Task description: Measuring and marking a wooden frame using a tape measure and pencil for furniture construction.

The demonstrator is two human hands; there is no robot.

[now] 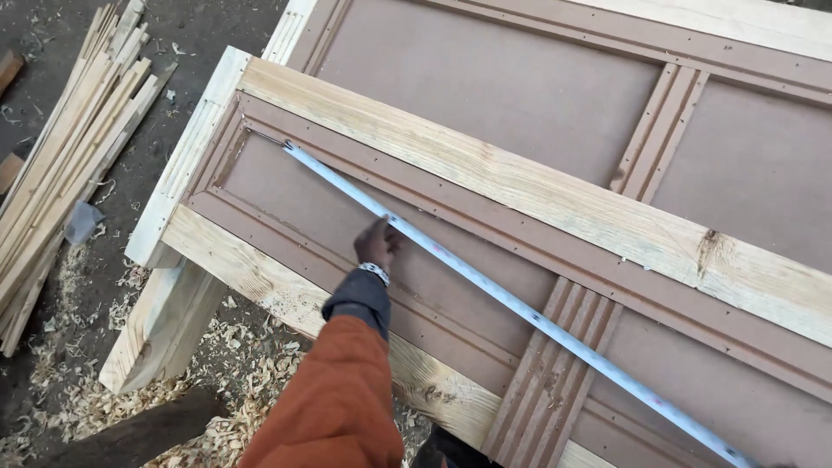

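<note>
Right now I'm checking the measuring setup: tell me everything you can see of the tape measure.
The tape measure is a thin, pale, flat blade pulled out long. It lies diagonally across the brown panelled door, its tip at the panel's upper left corner, running off toward the lower right. The left hand presses on it partway along.

This is a carpentry yard where I work, out on bare dirt ground (186, 35). A panelled door (485, 78) with brown boards and pale wood rails lies flat in front of me on a rough wooden trestle (160, 325). Wood shavings (238, 364) litter the ground near its legs. At the far left a stack of thin wooden strips (74, 143) lies piled. A tape measure (511, 303) stretches across the door.
</note>
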